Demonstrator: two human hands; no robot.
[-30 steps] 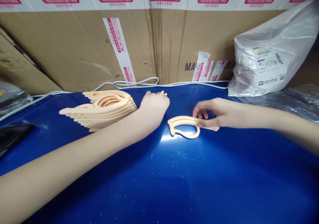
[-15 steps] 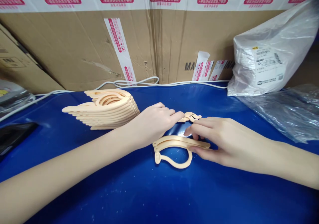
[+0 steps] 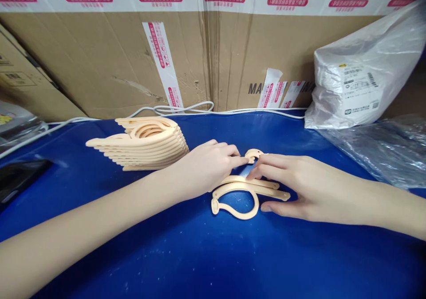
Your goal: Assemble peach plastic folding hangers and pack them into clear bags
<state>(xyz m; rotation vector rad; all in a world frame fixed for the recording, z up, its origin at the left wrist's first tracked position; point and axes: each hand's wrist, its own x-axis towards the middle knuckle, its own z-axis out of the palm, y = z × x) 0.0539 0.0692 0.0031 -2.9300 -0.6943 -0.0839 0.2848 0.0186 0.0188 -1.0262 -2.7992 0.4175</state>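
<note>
A beige folding hanger (image 3: 242, 216), with a curved hook and slim arms, lies flat on the blue table in front of my hands. Just behind it sits a small curved beige piece (image 3: 254, 153) with small dark holes. My left hand (image 3: 218, 166) is closed, index finger reaching forward with its tip against the left end of this piece; the thumb is hidden. My right hand (image 3: 293, 181) is open over the right side, its fingertips at the small piece and above the hanger arms. Its thumb is spread apart near the arm ends.
A stack of several matching beige hangers (image 3: 149, 150) stands left of my hands. A dark phone-like object (image 3: 25, 179) lies at the far left. Cardboard boxes (image 3: 109, 59) and a white cable (image 3: 233, 112) line the back. A white plastic parcel (image 3: 349, 81) stands at the back right.
My right thumb has come away from the hanger, and the hanger's arms have spread apart at their right ends. My left fingertip has shifted slightly right along the small piece.
</note>
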